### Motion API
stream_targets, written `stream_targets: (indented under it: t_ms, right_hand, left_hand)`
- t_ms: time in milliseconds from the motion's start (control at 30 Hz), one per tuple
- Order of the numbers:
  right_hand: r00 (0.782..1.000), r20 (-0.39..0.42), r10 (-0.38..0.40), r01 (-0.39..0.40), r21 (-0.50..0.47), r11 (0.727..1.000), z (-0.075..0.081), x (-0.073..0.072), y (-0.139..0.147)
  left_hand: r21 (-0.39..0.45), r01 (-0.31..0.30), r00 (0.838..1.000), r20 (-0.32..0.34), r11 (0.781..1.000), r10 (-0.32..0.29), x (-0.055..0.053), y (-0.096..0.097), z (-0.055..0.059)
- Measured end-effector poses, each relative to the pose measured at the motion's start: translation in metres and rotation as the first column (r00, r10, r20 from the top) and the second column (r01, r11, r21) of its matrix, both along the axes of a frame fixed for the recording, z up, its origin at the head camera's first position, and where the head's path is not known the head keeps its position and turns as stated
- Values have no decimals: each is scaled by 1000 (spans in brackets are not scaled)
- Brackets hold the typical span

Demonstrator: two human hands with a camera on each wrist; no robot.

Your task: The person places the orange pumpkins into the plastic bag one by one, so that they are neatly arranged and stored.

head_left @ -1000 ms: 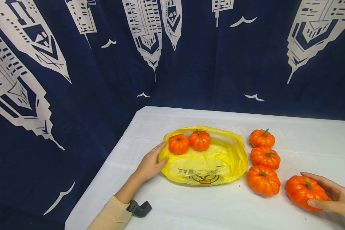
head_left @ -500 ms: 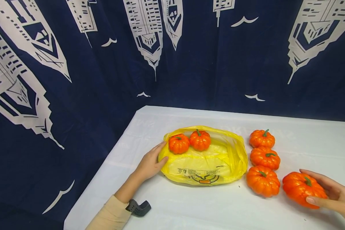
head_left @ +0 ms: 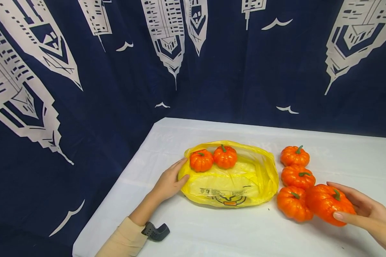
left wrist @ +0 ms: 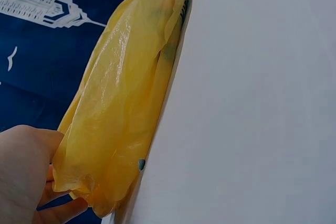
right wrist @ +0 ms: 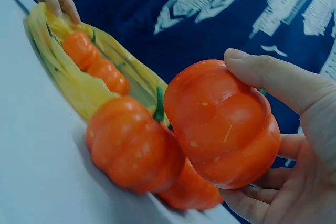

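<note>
My left hand [head_left: 169,181] holds the left end of a yellow plastic bag [head_left: 223,182], whose mouth gapes wide on the table. In the left wrist view, the thumb and fingers lie around the bag's [left wrist: 115,87] end. Two small orange pumpkins with green stems, a left one [head_left: 201,160] and a right one [head_left: 225,157], rest inside the bag. My right hand [head_left: 366,210] grips another orange pumpkin [head_left: 328,205] between thumb and fingers, raised over the white table. In the right wrist view this held pumpkin [right wrist: 220,124] shows its smooth ribbed side.
Right of the bag, three pumpkins form a column: a far one [head_left: 295,156], a middle one [head_left: 297,177] and a near one [head_left: 292,203], partly covered by the held one. A white cloth covers the table [head_left: 218,232]. A dark blue printed curtain [head_left: 218,78] hangs behind.
My right hand has lifted its pumpkin and carried it leftward, so that it now overlaps the near pumpkin of the column. The left hand and the bag stay in place.
</note>
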State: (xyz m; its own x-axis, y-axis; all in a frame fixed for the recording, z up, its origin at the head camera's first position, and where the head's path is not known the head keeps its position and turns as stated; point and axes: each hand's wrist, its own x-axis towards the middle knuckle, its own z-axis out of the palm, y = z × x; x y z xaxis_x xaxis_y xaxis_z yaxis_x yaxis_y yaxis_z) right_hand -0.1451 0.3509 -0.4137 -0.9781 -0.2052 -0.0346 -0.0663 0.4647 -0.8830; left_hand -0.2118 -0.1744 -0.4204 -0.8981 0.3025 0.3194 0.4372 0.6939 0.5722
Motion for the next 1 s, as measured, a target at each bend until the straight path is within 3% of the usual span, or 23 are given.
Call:
stream_targets:
  t_ms: [367, 633, 1000]
  right_hand:
    - [993, -88, 80, -77, 38, 996, 25, -13, -29]
    - [980, -152, 126, -126, 5, 992, 38, -27, -55]
    - [982, -124, 144, -150, -39, 988, 47, -44, -92]
  left_hand:
    - [1, 0, 1000, 7, 1000, 0, 0, 1, -1]
    - [2, -1, 1000, 6, 1000, 1, 1, 0, 1]
    - [15, -10, 1000, 21, 1000, 9, 0, 0, 0]
